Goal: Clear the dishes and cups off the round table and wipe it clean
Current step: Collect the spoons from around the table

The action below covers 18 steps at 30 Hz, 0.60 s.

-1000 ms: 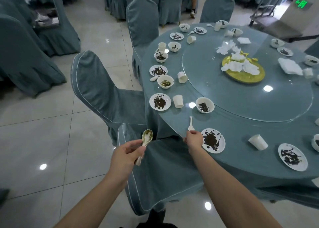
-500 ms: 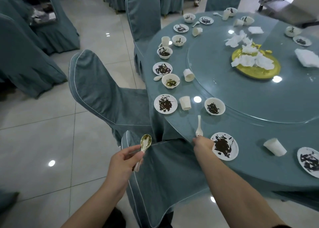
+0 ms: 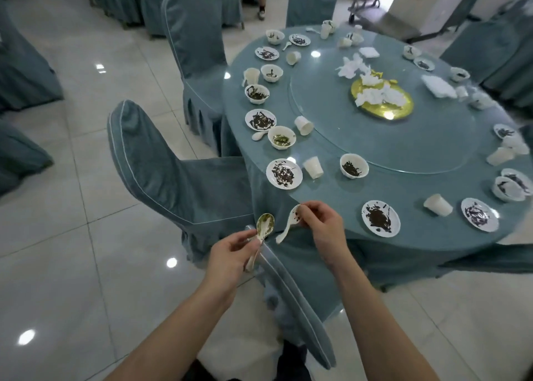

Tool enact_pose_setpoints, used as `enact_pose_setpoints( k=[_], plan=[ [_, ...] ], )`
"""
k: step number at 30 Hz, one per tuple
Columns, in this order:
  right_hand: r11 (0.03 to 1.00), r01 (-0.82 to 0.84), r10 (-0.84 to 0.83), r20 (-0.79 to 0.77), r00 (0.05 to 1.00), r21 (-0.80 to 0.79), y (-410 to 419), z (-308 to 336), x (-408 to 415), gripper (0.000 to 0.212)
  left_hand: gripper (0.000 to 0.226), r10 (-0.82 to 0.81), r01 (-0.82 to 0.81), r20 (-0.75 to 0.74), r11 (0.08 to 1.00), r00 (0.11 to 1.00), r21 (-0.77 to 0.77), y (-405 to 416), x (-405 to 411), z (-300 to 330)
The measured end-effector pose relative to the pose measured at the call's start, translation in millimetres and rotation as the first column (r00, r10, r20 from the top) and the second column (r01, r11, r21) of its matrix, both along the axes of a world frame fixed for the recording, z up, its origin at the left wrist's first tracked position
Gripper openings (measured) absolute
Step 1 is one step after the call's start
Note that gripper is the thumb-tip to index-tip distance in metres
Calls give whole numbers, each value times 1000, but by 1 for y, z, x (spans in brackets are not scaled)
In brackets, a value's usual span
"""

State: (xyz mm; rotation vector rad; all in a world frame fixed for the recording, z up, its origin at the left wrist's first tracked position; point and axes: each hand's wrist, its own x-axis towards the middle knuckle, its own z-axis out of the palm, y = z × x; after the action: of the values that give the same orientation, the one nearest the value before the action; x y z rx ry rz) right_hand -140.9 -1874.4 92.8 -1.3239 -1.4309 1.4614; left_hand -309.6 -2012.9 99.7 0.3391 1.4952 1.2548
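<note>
**A:** Status on the spoon pickup?

**B:** My right hand pinched the small white ceramic soup spoon with dark smears by its bowl, handle hanging toward 7 o'clock, off the near edge of the round table with the teal cloth. My left hand gripped the other white ceramic spoon with greenish residue by the handle, bowl up. The two spoons were just beside each other, not touching.

**A:** How should the step be done?

**B:** My judgement: nest the dark-smeared spoon into the greenish one, bowl into bowl, handles aligned, so one hand carries both. Keep bowls level; residue could drip on the teal-covered chair back below.

**A:** Delta versus a second ago?

**B:** Then the dark-smeared spoon lay on the cloth at the table's 7 o'clock edge, my right fingers just reaching its handle. Now it was lifted clear. Left hand barely moved. The view shifted.

**A:** Remaining?

**B:** Nearly everything. White saucer with dark scraps at 6 o'clock, white paper cup upright at 8; the rest ring the rim.
</note>
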Motion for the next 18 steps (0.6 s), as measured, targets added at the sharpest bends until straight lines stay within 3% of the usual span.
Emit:
enact_pose_setpoints(
  k=[5,13,18],
  plan=[
    [970,-224,211,133,968,97,-53,22,-63,5,21,-51,49,30,996,998,76,-38,-51,21],
    [903,-313,242,253,937,296,-93,43,-137,10,20,-49,56,-44,986,998,160,-76,-123,43],
    [878,-335,257,255,932,342,-93,44,-177,8,19,-45,53,-50,985,998,163,-80,-156,39]
  ],
)
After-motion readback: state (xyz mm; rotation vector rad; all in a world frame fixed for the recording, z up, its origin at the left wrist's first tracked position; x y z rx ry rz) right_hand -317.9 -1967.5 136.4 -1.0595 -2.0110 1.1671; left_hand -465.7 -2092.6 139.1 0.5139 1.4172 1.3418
